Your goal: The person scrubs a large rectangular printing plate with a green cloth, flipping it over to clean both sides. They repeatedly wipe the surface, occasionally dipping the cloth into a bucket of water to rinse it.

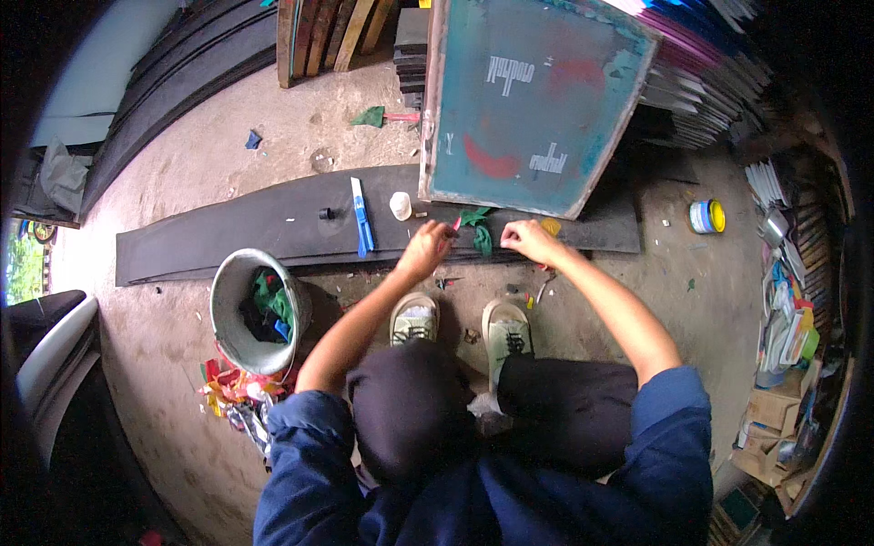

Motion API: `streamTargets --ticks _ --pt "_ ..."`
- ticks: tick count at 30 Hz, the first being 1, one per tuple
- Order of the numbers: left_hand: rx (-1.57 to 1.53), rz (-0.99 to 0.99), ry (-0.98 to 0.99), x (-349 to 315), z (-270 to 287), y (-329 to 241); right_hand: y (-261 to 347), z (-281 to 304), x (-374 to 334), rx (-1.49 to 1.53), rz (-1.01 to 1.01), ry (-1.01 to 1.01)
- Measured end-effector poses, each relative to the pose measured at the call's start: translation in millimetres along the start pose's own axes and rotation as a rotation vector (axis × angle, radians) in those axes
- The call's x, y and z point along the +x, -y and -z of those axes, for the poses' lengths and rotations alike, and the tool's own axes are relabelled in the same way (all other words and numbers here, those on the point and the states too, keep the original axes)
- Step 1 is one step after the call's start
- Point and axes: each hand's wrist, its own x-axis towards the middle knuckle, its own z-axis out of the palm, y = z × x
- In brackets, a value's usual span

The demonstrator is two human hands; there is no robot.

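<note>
My left hand (pixel 426 250) is closed, with its fingertips pinched together over a long dark board (pixel 273 218). A small reddish bit shows just beyond those fingertips, and I cannot make out what the pinch holds. Across from it my right hand (pixel 531 244) is also pinched closed, and anything in it is too small to name. Between the hands lie crumpled green scraps (pixel 482 239), apart from the right fingertips. On the board left of my hands are a blue utility knife (pixel 362 218), a small white cup (pixel 401 206) and a small black piece (pixel 326 214).
A grey bucket (pixel 223 314) with green scraps inside stands at left, beside a heap of colourful wrappers (pixel 241 391). A framed printing screen (pixel 537 100) leans at the board's far side. A yellow-and-blue tin (pixel 707 217) sits at right, near cluttered shelving (pixel 783 337).
</note>
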Motion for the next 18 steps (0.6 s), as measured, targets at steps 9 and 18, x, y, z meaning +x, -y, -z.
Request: streamTargets --ticks 9,18 --pt "-0.204 0.254 -0.136 3 -39 3 -25 -86 34 0.298 -0.384 -0.594" --pt "-0.654 0.211 -0.1 47 8 -66 77 28 5 0.922 -0.267 -0.463"
